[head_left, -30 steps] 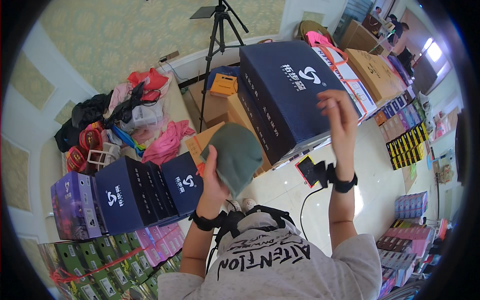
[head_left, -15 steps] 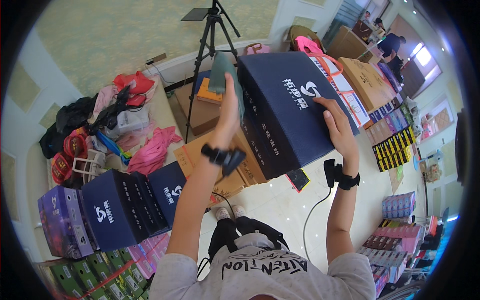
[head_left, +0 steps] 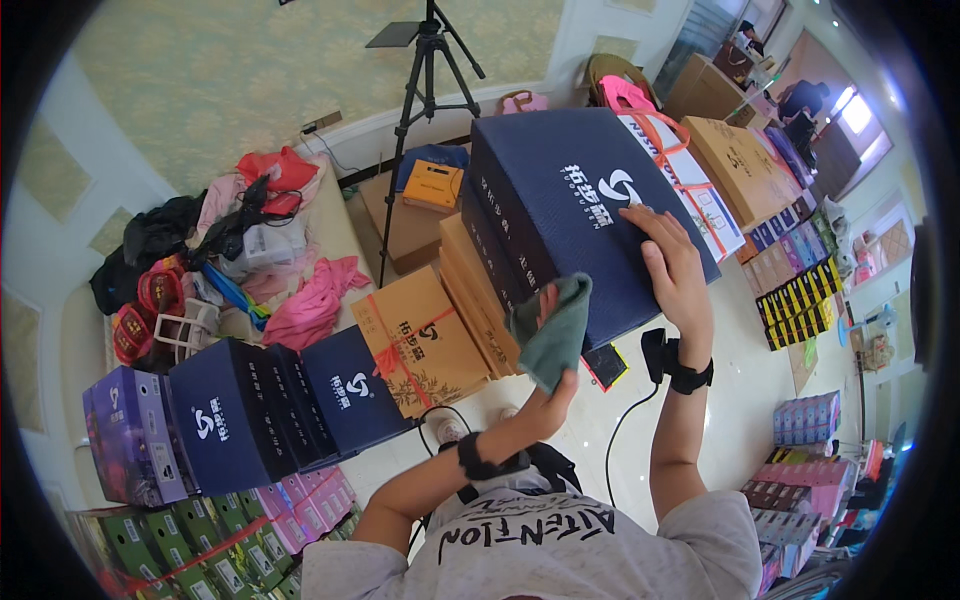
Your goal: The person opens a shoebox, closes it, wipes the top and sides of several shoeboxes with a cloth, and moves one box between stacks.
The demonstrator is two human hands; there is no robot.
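Observation:
A grey-green cloth (head_left: 556, 338) is gripped in my left hand (head_left: 550, 402) at the near left corner of a large dark blue box (head_left: 545, 160). The cloth lies against the box's side near that corner and partly covers my fingers. My right hand (head_left: 678, 268) rests on the box's top, fingers stretched out beside the white logo, holding nothing. The blue box tops a stack, with another dark blue box beneath it and brown cardboard boxes (head_left: 478, 285) at its left.
Farther left stand a tan box with red string (head_left: 405, 335), more blue boxes (head_left: 225, 410) and a purple box (head_left: 130, 435). Clothes and bags (head_left: 310, 300) lie piled behind them. A black tripod (head_left: 428, 80) stands at the wall. Stacked shoe boxes (head_left: 800, 290) line the right; people are farther back.
My left hand has brought the cloth from the box's far left edge to its near left corner. My right hand stays on the top, shifted slightly nearer.

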